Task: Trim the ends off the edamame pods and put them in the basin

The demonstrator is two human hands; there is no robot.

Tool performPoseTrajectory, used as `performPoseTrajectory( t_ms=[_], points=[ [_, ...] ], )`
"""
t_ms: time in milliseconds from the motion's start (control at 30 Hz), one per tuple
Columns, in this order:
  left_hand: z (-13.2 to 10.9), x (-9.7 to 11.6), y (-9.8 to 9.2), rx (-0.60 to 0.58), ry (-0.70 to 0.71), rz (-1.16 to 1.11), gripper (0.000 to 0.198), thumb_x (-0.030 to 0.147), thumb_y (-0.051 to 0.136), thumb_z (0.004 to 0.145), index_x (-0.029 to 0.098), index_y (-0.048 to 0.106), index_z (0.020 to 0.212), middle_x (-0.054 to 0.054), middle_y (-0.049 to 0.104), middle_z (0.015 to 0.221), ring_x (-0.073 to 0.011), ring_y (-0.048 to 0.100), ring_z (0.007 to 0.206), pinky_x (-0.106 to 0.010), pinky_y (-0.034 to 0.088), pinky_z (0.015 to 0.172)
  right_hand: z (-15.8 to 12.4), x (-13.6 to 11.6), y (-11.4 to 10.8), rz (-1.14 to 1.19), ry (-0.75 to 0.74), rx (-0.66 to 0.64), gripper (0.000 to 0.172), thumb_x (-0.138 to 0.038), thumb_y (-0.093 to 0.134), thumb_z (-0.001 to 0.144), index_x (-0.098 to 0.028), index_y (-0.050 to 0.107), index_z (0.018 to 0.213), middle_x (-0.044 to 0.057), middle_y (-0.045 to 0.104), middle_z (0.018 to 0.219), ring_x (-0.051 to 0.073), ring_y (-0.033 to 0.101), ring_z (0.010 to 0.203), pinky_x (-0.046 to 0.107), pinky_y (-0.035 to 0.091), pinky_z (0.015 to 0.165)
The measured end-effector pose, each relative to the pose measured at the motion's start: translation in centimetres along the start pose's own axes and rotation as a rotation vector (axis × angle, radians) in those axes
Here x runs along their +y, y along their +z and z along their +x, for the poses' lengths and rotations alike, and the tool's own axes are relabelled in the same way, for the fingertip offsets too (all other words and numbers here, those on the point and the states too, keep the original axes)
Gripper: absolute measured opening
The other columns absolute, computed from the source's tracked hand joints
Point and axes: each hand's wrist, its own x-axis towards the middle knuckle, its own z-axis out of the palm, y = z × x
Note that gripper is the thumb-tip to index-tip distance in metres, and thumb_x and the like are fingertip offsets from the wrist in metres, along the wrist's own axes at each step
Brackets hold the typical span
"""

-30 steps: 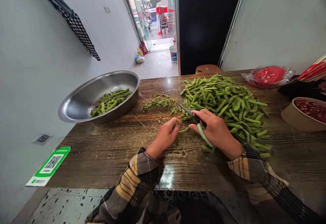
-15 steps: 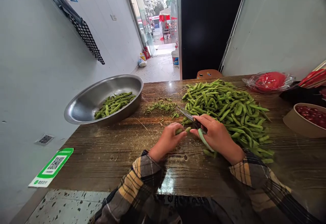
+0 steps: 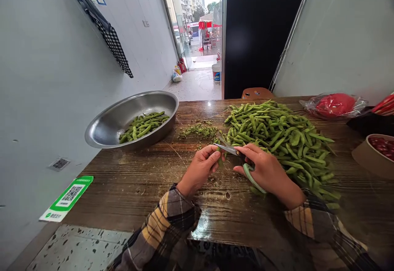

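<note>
My left hand [image 3: 201, 168] pinches a green bean pod [image 3: 219, 159] at the middle of the wooden table [image 3: 132, 180]. My right hand [image 3: 264, 168] grips a pair of scissors [image 3: 229, 149] with pale green handles; the blades point left, at the pod's end. A big pile of bean pods [image 3: 277, 133] lies just behind and to the right of my right hand. Cut tips [image 3: 197, 130] are strewn behind my left hand. A steel basin [image 3: 107, 125] with several trimmed pods stands at the table's far left corner.
A brown bowl of red things [image 3: 374, 154] sits at the right edge, with a bagged red item [image 3: 334, 104] behind it. A grey wall runs close along the left, with a QR sticker [image 3: 67, 197]. An orange stool [image 3: 257, 93] stands beyond the table's far edge.
My left hand has lifted a pod off the table and brought it up to the scissor blades. The view has tilted a little, so everything sits lower in the picture.
</note>
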Motion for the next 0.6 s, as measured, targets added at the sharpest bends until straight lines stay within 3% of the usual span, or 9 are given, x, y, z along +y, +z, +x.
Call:
performPoseTrajectory(
  t_ms=[267, 600],
  points=[
    [-0.29, -0.46, 0.41, 0.029, 0.013, 0.146, 0.033, 0.043, 0.066, 0.081, 0.013, 0.064, 0.093, 0.001, 0.058, 0.070, -0.0025, 0.036, 0.044, -0.019, 0.025, 0.041, -0.04, -0.36, 0.18, 0.002, -0.052, -0.051, 0.052, -0.029, 0.071, 0.079, -0.022, 0.055, 0.128, 0.008, 0.064, 0.115, 0.025, 0.064, 0.096, 0.038, 0.054, 0.079],
    [-0.48, -0.30, 0.56, -0.027, 0.007, 0.111, 0.029, 0.042, 0.063, 0.084, 0.014, 0.064, 0.092, 0.001, 0.057, 0.074, -0.0019, 0.037, 0.044, -0.018, 0.026, 0.041, -0.02, -0.48, 0.36, 0.106, -0.084, -0.047, 0.056, -0.030, 0.073, 0.077, -0.022, 0.053, 0.128, 0.009, 0.062, 0.116, 0.024, 0.063, 0.099, 0.038, 0.054, 0.082]
  ],
)
